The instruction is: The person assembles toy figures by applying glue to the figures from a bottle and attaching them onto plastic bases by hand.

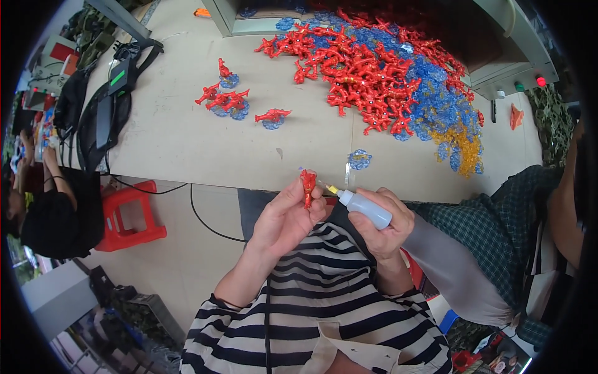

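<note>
My left hand (283, 218) pinches a small red plastic toy figure (308, 187) between thumb and fingertips, holding it upright just over the near edge of the pale brown work table (180, 137). My right hand (383, 227) is wrapped tight around a small soft white plastic squeeze bottle (366, 209), tilted so that its yellow nozzle (332, 189) points left toward the figure; the tip sits just beside the figure, and I cannot tell whether it touches.

On the table just beyond my hands lies a single clear blue plastic base piece (359, 159). Farther off, to the right, spreads a big heap of red figures mixed with blue bases (374, 68), with a patch of clear yellow pieces (464, 146) at its near right end. To the far left of that, a small cluster of red figures standing on blue bases (225, 100) sits apart. A black bag with straps (103, 106) lies at the table's left end, and a red plastic stool (131, 215) stands on the floor below. A person in a green checked sleeve (498, 224) sits close at my right.
</note>
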A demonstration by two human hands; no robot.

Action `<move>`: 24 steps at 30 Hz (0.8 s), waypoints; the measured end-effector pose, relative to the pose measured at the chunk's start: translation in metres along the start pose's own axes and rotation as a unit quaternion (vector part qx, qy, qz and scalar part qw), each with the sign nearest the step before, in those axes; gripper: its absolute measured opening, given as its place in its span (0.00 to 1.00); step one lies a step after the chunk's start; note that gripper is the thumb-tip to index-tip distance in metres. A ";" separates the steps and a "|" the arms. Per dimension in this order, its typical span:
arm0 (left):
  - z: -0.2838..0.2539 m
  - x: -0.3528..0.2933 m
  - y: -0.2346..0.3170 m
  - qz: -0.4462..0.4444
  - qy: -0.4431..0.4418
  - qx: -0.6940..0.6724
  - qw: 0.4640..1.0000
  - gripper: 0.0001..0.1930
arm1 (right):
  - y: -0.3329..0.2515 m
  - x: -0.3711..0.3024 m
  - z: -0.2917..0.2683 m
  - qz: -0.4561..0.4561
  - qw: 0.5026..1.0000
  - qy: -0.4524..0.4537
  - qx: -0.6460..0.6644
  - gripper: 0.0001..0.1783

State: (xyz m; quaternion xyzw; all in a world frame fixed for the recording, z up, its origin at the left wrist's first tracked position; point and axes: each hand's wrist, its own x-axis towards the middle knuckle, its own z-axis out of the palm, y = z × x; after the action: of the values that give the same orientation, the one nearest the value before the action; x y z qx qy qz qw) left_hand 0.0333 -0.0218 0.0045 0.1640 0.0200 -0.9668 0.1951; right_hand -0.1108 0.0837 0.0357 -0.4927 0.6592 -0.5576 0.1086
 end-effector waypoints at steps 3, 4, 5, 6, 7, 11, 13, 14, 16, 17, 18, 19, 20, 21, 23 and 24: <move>0.000 0.002 0.000 -0.005 -0.025 0.004 1.000 0.12 | 0.000 0.000 0.001 0.003 1.000 -0.003 -0.007 0.19; 0.000 0.002 -0.001 -0.003 -0.025 0.007 1.000 0.13 | 0.000 0.000 0.001 0.003 1.000 -0.003 -0.014 0.19; 0.000 0.003 -0.001 0.000 -0.026 0.009 1.000 0.13 | 0.000 0.000 0.000 0.003 1.000 -0.002 -0.016 0.19; 0.000 0.002 -0.001 -0.001 -0.026 0.010 1.000 0.13 | -0.001 0.000 0.000 0.003 1.000 -0.001 -0.016 0.19; 0.000 0.002 -0.002 -0.001 -0.024 0.008 1.000 0.14 | -0.002 -0.001 -0.001 0.004 1.000 -0.001 -0.017 0.19; -0.003 0.001 -0.001 -0.005 -0.020 -0.003 1.000 0.16 | -0.005 -0.001 -0.004 0.015 1.000 -0.001 -0.013 0.19; -0.002 0.001 -0.001 -0.007 -0.026 0.001 1.000 0.16 | -0.006 0.000 -0.004 0.001 1.000 0.008 -0.002 0.19; -0.002 0.001 -0.001 -0.008 -0.031 0.004 0.999 0.17 | -0.006 0.000 -0.004 0.001 1.000 0.008 -0.002 0.19; -0.002 0.001 -0.001 -0.008 -0.029 0.009 0.999 0.17 | -0.005 -0.001 -0.004 0.009 1.000 0.001 -0.007 0.18; -0.002 0.002 -0.002 -0.008 -0.027 0.014 1.000 0.17 | -0.005 -0.002 -0.003 0.009 1.000 0.001 -0.007 0.18; -0.002 0.002 -0.002 -0.007 -0.027 0.015 0.999 0.17 | -0.005 -0.001 -0.003 0.003 1.000 0.001 -0.010 0.18; -0.002 0.001 -0.002 -0.006 -0.028 0.016 0.999 0.18 | -0.005 -0.001 -0.002 -0.002 1.000 0.001 -0.013 0.17; -0.001 0.001 -0.002 -0.005 -0.028 0.017 0.999 0.18 | -0.005 -0.001 -0.001 -0.003 1.000 0.001 -0.013 0.17; -0.001 0.001 -0.002 -0.005 -0.028 0.018 0.999 0.18 | -0.004 -0.001 0.000 0.004 1.000 0.001 -0.015 0.17; -0.002 0.002 -0.002 -0.006 -0.024 0.018 1.000 0.18 | -0.004 -0.001 -0.001 0.011 1.000 0.001 -0.017 0.17; -0.002 0.002 -0.002 -0.005 -0.023 0.019 1.000 0.18 | -0.005 -0.001 -0.002 0.010 1.000 0.000 -0.015 0.17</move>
State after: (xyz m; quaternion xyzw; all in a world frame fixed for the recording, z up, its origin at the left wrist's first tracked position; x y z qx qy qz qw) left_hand 0.0316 -0.0200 0.0019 0.1452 -0.0023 -0.9715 0.1872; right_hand -0.1091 0.0867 0.0399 -0.4874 0.6726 -0.5464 0.1070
